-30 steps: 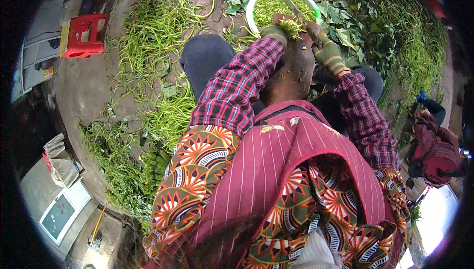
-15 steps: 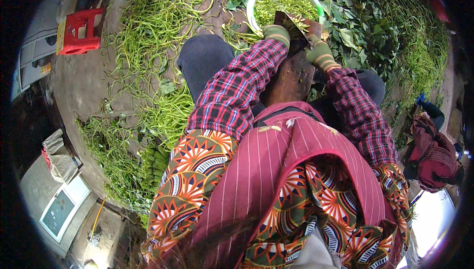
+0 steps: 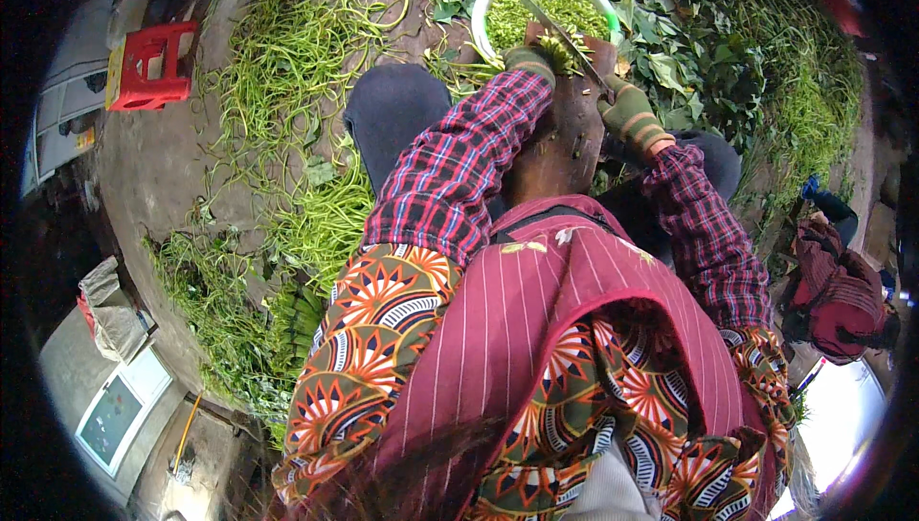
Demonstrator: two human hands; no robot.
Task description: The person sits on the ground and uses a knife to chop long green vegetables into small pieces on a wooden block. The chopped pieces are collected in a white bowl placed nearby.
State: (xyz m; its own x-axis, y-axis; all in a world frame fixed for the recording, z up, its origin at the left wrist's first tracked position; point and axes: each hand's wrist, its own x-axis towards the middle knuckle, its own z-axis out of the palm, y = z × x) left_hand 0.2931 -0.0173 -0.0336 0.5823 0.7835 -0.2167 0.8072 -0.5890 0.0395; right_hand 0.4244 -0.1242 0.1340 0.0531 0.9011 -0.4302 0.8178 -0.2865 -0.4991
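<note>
Knife [image 3: 563, 36] points far left, its long axis diagonal (right hand [image 3: 634, 111] clenched on it); left hand [image 3: 529, 63] pinches green stalks [image 3: 556, 49].

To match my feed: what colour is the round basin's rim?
The rim is white with green patches, seen best in the head view.

Plaid sleeves [image 3: 459, 162] in red, black and blue are worn with a maroon apron [image 3: 488, 339] pinstriped in white; the right glove [image 3: 634, 114] is banded in green and tan. Far off, a white basin rim [image 3: 480, 19] is patched with green; a red stool [image 3: 158, 92] is seen left.
</note>
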